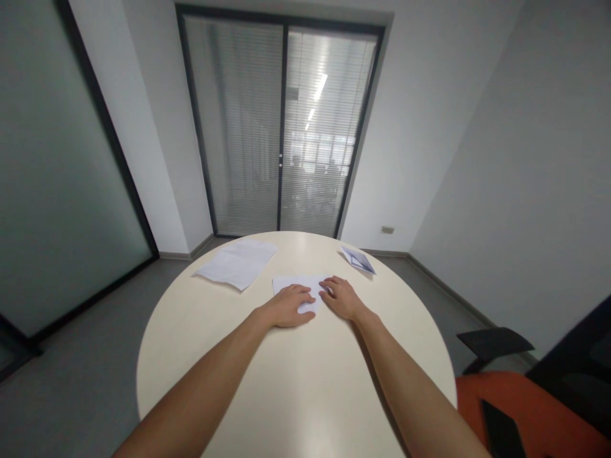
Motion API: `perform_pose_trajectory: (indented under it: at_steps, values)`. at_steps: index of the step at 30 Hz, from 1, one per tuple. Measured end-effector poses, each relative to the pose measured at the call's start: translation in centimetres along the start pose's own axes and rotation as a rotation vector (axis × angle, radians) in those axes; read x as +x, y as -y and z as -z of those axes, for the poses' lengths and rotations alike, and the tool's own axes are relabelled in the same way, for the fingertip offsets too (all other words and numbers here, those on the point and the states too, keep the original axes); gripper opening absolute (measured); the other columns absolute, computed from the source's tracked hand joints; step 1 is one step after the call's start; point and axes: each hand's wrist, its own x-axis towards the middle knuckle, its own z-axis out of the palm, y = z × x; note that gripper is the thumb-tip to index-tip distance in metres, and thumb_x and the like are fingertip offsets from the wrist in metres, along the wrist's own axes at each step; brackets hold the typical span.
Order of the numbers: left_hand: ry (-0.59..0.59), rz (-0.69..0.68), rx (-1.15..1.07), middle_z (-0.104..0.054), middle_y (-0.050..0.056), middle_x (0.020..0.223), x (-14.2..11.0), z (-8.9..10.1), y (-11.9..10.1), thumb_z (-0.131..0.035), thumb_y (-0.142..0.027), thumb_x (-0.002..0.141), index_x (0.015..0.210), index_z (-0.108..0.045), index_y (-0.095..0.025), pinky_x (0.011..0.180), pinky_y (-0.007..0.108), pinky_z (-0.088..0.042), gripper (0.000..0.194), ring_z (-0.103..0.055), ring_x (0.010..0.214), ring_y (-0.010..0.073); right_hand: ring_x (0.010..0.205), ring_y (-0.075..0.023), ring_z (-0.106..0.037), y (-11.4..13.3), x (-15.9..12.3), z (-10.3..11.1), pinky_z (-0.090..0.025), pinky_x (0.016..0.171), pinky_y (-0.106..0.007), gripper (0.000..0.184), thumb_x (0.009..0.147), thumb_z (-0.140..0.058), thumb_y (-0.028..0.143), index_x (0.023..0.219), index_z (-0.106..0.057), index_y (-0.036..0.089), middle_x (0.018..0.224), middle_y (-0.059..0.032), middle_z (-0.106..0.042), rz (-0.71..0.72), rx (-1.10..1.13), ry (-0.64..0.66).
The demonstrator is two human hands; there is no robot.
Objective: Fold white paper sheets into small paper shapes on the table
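Observation:
A white sheet of paper (296,285) lies on the round cream table (296,381) in front of me. My left hand (287,305) rests flat on the sheet's near part, fingers stretched out toward the right. My right hand (342,296) presses down on the sheet's right end, fingers flat and pointing left. Both hands hide much of the paper, so its folds cannot be made out.
A larger stack of white paper (237,263) lies at the table's far left. A small folded paper shape (358,259) sits at the far right. An orange chair with black armrest (506,394) stands to my right. Glass doors with blinds (281,127) are beyond.

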Motion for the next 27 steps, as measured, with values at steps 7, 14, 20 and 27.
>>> perform_pose_trajectory:
  at_steps: [7,14,20,27]
  values:
    - [-0.010,0.011,0.026,-0.051,0.012,0.151,0.0,-0.2,-0.5,-0.057,-0.046,0.092,0.133,-0.062,-0.021,0.118,0.045,-0.033,0.048,-0.045,0.140,0.0289,0.132,-0.0284,-0.052,-0.7,0.0,-0.3,-0.035,0.113,-0.044,0.048,0.094,-0.056,0.047,0.134,-0.065,0.021,0.140,-0.0121,-0.060,-0.005,-0.022,-0.005]
    - [0.058,0.087,0.107,-0.044,0.007,0.157,0.4,0.2,-0.4,-0.041,-0.029,0.098,0.141,-0.055,-0.023,0.122,0.043,-0.027,0.046,-0.037,0.147,0.0236,0.140,-0.0301,-0.045,0.2,-0.2,-0.1,-0.028,0.119,-0.049,0.059,0.091,-0.060,0.055,0.138,-0.062,0.019,0.147,-0.0154,-0.054,0.175,0.050,0.028]
    - [0.046,0.086,0.131,-0.042,0.009,0.158,0.3,0.0,-0.1,-0.038,-0.033,0.100,0.142,-0.055,-0.023,0.120,0.047,-0.029,0.047,-0.039,0.145,0.0277,0.141,-0.0310,-0.044,0.5,-0.4,0.3,-0.028,0.119,-0.049,0.065,0.088,-0.063,0.061,0.139,-0.061,0.022,0.149,-0.0148,-0.053,0.161,0.087,0.086]
    - [0.050,0.054,0.119,-0.044,0.009,0.156,-0.1,0.2,-0.1,-0.045,-0.041,0.098,0.144,-0.054,-0.026,0.119,0.047,-0.030,0.049,-0.040,0.144,0.0285,0.145,-0.0317,-0.038,0.0,-0.4,0.1,-0.025,0.119,-0.053,0.059,0.096,-0.049,0.059,0.144,-0.056,0.025,0.154,-0.0113,-0.047,0.048,0.060,0.107]
